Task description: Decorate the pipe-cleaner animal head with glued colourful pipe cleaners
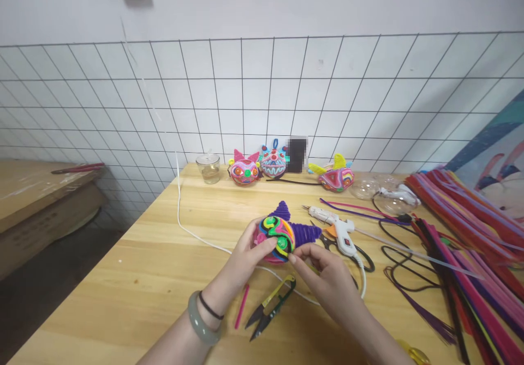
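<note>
My left hand [256, 245] is closed round a colourful pipe-cleaner animal head [278, 231], its thumb lying across the front. The head has two purple pointed ears, green eyes and curved bands of yellow, black, pink and blue. At the head's lower right edge my right hand [319, 264] pinches with thumb and forefinger; whatever lies between the fingertips is too small to make out. Below the hands lie yellow-and-black thread snips [272, 305] and a short pink pipe-cleaner piece [242, 306].
A white hot glue gun [341, 234] and its cord lie to the right, beside dark-handled scissors [365, 258]. Bundles of pipe cleaners [470, 294] cover the right side. Finished heads [244, 169], a glass cup [208, 169] and clear plastic balls [364, 187] line the back.
</note>
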`<action>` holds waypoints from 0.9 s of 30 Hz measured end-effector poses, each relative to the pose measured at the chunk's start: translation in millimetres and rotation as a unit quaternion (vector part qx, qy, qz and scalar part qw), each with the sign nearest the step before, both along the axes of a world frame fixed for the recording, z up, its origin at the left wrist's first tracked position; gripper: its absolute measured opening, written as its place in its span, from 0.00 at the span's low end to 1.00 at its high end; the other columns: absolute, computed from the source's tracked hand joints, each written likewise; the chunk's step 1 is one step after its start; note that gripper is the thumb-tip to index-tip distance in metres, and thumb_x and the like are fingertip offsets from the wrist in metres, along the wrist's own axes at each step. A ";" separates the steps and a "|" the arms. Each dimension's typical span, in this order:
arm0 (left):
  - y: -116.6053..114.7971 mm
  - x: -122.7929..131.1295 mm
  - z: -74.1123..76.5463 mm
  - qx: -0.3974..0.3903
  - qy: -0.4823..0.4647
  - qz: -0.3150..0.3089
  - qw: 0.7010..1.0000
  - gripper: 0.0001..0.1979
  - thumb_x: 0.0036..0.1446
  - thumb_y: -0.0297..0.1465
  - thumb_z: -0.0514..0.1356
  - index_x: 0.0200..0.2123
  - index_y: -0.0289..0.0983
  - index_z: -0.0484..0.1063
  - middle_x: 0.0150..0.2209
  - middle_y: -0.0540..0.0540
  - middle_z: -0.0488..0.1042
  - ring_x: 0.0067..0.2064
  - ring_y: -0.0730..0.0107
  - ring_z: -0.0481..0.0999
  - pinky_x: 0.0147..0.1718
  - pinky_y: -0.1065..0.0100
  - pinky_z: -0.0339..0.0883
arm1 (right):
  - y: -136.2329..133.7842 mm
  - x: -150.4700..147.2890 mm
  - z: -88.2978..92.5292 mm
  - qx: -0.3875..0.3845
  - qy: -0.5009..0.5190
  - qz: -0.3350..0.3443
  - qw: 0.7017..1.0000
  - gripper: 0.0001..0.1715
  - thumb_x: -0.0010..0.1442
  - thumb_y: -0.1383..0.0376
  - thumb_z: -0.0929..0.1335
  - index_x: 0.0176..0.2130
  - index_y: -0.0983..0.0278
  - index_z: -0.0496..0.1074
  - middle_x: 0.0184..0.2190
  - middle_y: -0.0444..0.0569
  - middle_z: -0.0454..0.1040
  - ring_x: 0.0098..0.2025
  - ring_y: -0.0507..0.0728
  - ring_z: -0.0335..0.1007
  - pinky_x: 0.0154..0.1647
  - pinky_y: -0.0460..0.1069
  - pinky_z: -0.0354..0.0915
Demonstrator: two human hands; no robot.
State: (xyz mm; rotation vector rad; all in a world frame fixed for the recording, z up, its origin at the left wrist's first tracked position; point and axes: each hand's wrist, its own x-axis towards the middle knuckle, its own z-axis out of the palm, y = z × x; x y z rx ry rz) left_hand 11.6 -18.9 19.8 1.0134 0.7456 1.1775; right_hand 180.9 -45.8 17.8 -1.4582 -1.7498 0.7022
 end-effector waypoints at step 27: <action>1.5 0.4 -4.7 0.009 -0.003 -0.014 1.000 0.26 0.52 0.36 0.64 0.54 0.38 0.67 0.53 0.40 0.73 0.56 0.53 0.69 0.55 0.56 0.61 | -1.0 -1.8 -0.6 0.000 0.038 0.007 0.999 0.15 0.59 0.55 0.64 0.28 0.62 0.70 0.19 0.41 0.64 0.22 0.52 0.59 0.23 0.46 0.57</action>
